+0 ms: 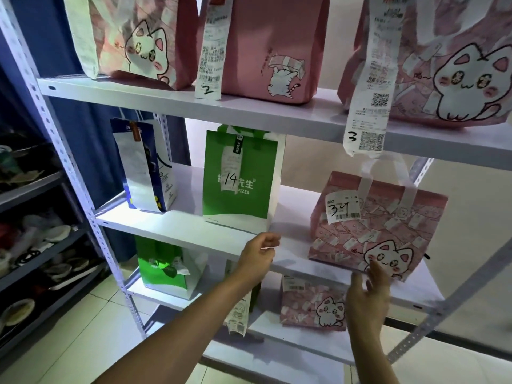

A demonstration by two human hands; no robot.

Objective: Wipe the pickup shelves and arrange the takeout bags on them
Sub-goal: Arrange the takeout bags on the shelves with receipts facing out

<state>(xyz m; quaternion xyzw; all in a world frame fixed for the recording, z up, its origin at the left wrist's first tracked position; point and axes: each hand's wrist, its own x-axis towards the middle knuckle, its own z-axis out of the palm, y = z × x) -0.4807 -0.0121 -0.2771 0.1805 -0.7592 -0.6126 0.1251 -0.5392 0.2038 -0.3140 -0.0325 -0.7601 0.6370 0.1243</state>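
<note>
A white metal shelf unit holds takeout bags. On the middle shelf [194,231] stand a blue and white bag [146,167], a green pizza bag marked 14 [238,178] and a pink cat bag marked 34 [379,225]. My left hand [259,254] hovers at the middle shelf's front edge with curled fingers and holds nothing I can see. My right hand [365,297] has straight fingers, their tips touching the lower front of the pink cat bag marked 34. Three pink cat bags stand on the top shelf [249,109], two with long receipts marked 2 and 3.
On the lower shelf [166,296] stand a green bag [166,267] and a small pink cat bag [313,306]. A dark rack with bowls and dishes [36,239] stands at the left. Pale tiled floor lies below.
</note>
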